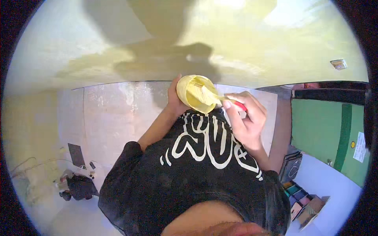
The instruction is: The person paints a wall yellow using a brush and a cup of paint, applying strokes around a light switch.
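Observation:
My left hand point(175, 98) is wrapped round the side of a round pot point(182, 91) smeared with pale yellow paint. The pot is tilted, so its yellow inside shows. In my right hand point(250, 118) is a paintbrush point(240, 105) with a red handle, pinched between thumb and fingers. Its paint-coated bristles reach into the mouth of the pot. Whether they touch paint at the bottom cannot be made out. Both hands are close in front of my black shirt.
Ahead stands a wall point(252, 55) with uneven yellow paint and my shadow on it. A small wall fitting point(338, 64) sits at its right. To the right are a green door point(315, 122) and boxes point(303, 204). Dark items point(80, 187) and a cable lie at the left.

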Available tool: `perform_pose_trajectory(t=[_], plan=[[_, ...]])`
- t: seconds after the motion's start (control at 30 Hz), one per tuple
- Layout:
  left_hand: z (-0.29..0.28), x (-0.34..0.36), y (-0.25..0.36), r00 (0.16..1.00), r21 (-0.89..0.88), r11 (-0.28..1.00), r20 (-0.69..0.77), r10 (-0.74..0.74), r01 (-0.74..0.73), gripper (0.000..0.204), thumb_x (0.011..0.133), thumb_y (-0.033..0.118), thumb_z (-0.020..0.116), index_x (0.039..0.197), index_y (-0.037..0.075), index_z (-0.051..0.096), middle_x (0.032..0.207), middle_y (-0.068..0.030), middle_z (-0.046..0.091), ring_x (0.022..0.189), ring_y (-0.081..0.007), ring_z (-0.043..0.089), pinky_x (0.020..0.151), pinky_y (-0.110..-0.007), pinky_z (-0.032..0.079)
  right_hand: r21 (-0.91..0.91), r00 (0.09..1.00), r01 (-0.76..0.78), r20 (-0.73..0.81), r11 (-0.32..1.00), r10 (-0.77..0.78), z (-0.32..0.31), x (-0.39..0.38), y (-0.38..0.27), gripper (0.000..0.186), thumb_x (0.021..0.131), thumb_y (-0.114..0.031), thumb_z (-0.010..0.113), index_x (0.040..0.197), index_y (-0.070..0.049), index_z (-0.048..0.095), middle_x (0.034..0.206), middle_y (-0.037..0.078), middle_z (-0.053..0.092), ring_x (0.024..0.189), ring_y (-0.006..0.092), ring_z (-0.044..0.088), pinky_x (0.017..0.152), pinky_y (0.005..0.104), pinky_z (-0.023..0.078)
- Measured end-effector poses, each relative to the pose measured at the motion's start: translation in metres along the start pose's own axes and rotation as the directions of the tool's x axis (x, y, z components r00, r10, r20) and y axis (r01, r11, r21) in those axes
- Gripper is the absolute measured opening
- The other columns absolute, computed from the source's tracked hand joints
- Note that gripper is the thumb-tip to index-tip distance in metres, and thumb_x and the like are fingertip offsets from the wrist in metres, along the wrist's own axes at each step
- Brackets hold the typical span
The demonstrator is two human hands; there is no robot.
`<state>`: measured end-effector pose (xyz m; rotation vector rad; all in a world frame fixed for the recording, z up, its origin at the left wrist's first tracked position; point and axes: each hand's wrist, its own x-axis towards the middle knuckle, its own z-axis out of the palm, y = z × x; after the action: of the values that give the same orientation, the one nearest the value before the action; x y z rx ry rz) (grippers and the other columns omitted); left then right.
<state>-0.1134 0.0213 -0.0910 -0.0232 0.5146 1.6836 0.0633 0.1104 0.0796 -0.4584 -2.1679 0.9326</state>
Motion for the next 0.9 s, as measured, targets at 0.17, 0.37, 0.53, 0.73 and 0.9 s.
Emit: perform_pose_trajectory(t=[0.17,0.37,0.53,0.73,0.9], plan=[[-0.012,0.003,-0.003,0.999,-0.085,0.996,-0.026,-0.031,0.028,0.066,0.096,0.054,0.039,0.128,-0.002,0.053,0.127,-0.0225,0.059,0.118,-0.0367,0.057,0.104,-0.05,0.043,0.022,0.995,0.066,-0.074,0.998,-0.064,-0.001,-0.008,-0.005,0.011,0.081,0.003,0.07,0.091,0.006,0.065,0.077,0.015,0.065,0.064,0.0208,0.063,0.057,0.0273,0.047],[-0.014,-0.008,-0.005,0.99,-0.074,0.995,-0.113,-0.079,0.071,0.066,0.095,0.058,0.042,0.127,0.002,0.056,0.123,-0.0198,0.062,0.115,-0.0359,0.059,0.101,-0.05,0.045,-0.038,0.992,0.01,-0.123,0.999,-0.015,-0.002,-0.018,-0.008,0.01,0.079,0.005,0.067,0.089,0.005,0.064,0.078,0.016,0.066,0.064,0.0239,0.062,0.058,0.0298,0.048],[0.001,-0.011,0.0,0.979,-0.063,0.996,-0.191,-0.068,0.057,0.064,0.095,0.055,0.043,0.126,0.0,0.056,0.123,-0.0208,0.062,0.113,-0.0348,0.06,0.101,-0.049,0.046,-0.04,0.996,0.085,-0.037,0.996,-0.086,-0.01,-0.008,-0.003,0.011,0.08,0.003,0.066,0.09,0.004,0.064,0.079,0.016,0.067,0.063,0.0255,0.062,0.058,0.0308,0.048],[-0.004,-0.013,0.002,0.995,-0.12,0.993,-0.098,-0.014,0.002,0.063,0.096,0.054,0.043,0.123,-0.002,0.057,0.119,-0.0205,0.064,0.11,-0.0336,0.062,0.1,-0.047,0.047,-0.047,0.995,0.099,0.006,0.994,-0.098,-0.008,-0.014,-0.004,0.012,0.079,-0.001,0.067,0.09,0.003,0.064,0.08,0.016,0.067,0.063,0.027,0.063,0.058,0.032,0.048],[0.002,-0.016,0.003,0.995,-0.093,0.995,-0.087,-0.055,0.046,0.061,0.095,0.054,0.044,0.122,0.001,0.059,0.118,-0.0182,0.065,0.109,-0.0329,0.063,0.099,-0.047,0.048,-0.088,0.992,0.123,0.047,0.988,-0.119,-0.014,-0.016,-0.005,0.014,0.079,-0.003,0.068,0.091,0.002,0.065,0.08,0.016,0.067,0.063,0.0263,0.064,0.057,0.0315,0.047]])
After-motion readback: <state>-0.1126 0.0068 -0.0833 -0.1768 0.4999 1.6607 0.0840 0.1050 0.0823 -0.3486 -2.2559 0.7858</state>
